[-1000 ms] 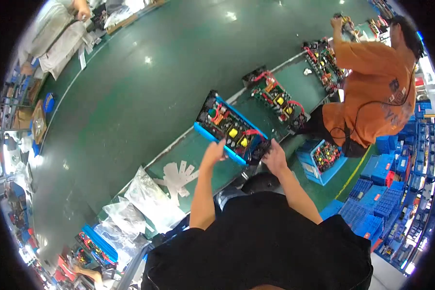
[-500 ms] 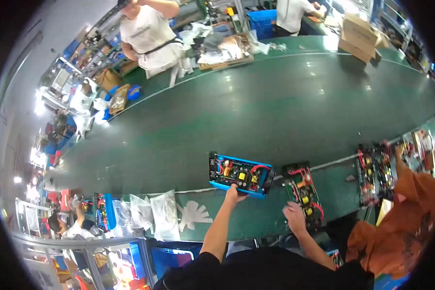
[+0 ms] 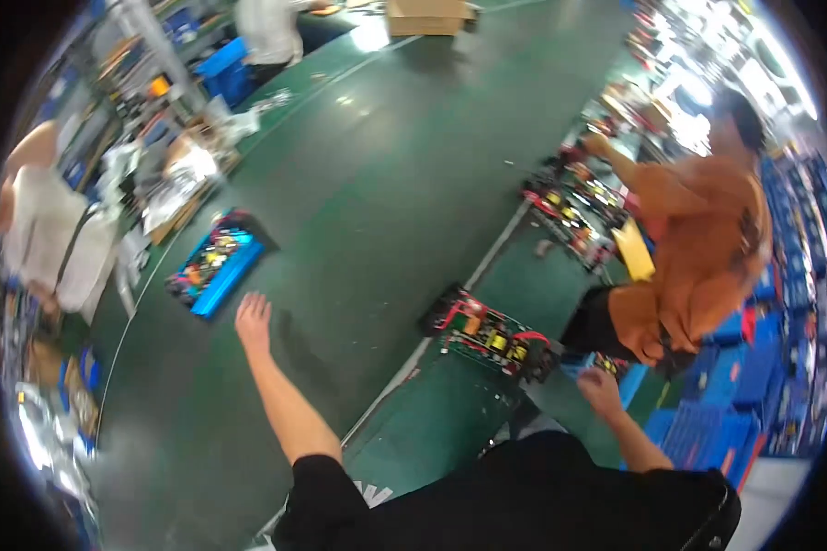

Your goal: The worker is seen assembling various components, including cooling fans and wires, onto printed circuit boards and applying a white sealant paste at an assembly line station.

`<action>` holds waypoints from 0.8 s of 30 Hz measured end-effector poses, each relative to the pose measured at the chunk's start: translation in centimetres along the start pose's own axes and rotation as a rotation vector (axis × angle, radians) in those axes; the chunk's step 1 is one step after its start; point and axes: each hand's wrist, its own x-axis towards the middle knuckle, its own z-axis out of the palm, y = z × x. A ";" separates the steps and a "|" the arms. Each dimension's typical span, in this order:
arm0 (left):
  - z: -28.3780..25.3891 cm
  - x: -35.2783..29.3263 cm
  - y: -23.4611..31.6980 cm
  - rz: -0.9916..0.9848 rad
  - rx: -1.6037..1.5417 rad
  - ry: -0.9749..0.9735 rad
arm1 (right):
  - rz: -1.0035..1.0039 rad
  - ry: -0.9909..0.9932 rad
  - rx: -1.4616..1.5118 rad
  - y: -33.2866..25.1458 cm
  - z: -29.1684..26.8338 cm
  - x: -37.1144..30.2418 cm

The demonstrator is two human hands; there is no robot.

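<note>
My left hand (image 3: 254, 317) reaches out over the green table, fingers stretched and holding nothing. Just beyond its fingertips, apart from them, lies a blue-cased circuit unit (image 3: 220, 271), its colourful components facing up. Close to my body on the right, my right hand (image 3: 602, 393) is at the edge of another blue-cased circuit unit (image 3: 608, 366). Blur hides whether its fingers grip that unit. Between my arms, an uncased circuit board (image 3: 493, 338) with red wires and yellow parts rests at the table's near side.
A co-worker in an orange shirt (image 3: 698, 230) works at the right beside several circuit boards (image 3: 574, 207). Across the green table (image 3: 368, 202) stand a cardboard box (image 3: 425, 16) and a person in white (image 3: 64, 230). Blue crates (image 3: 708, 422) are stacked at lower right.
My left hand has carried the blue-cased unit across the table and let go of it. My right hand has moved right, away from the uncased board. The view has swung right.
</note>
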 end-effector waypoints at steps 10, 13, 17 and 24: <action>12.5 -30.9 -3.0 -0.123 0.770 0.706 | 0.331 -0.434 0.137 -3.5 -14.1 9.6; 14.3 -40.5 -3.6 -0.216 0.894 0.824 | 0.009 -0.434 0.258 -11.0 -17.3 11.7; 14.3 -46.1 -6.5 -0.396 0.828 0.950 | -0.303 0.327 0.938 -20.4 -17.8 12.1; 20.2 -40.2 -4.0 -0.110 0.571 0.896 | -0.276 0.172 1.180 -21.2 -16.3 10.2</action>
